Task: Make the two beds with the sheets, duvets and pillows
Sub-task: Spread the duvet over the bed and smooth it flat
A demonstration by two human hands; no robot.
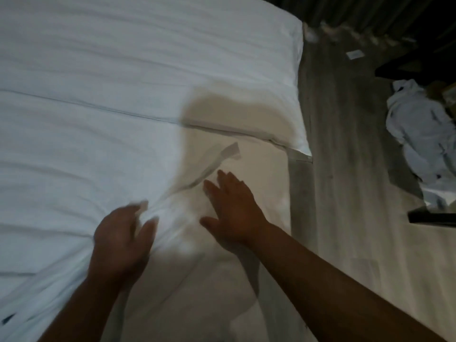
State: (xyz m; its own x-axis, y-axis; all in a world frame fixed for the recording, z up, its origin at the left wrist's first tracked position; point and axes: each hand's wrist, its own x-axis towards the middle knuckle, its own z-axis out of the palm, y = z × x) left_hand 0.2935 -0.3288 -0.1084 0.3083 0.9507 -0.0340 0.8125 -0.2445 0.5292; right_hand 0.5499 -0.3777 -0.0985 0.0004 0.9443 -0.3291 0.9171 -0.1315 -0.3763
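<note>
A white duvet (74, 156) covers most of the bed, and a folded-over white layer (148, 58) lies across the far part, ending at a corner on the right. My left hand (121, 238) pinches a bunched fold of the duvet near the bed's right side, and creases fan out from the grip. My right hand (234, 211) lies flat with fingers spread on the white sheet (266, 174) just right of that fold. A loose edge of fabric (222, 159) runs diagonally above the right hand. The picture is blurred by motion.
A grey wood-look floor (345, 144) runs along the bed's right side. A heap of white linen (424, 144) lies on the floor at far right, beside dark furniture (419, 60). A dark curtain (357, 13) and scattered litter sit at the top.
</note>
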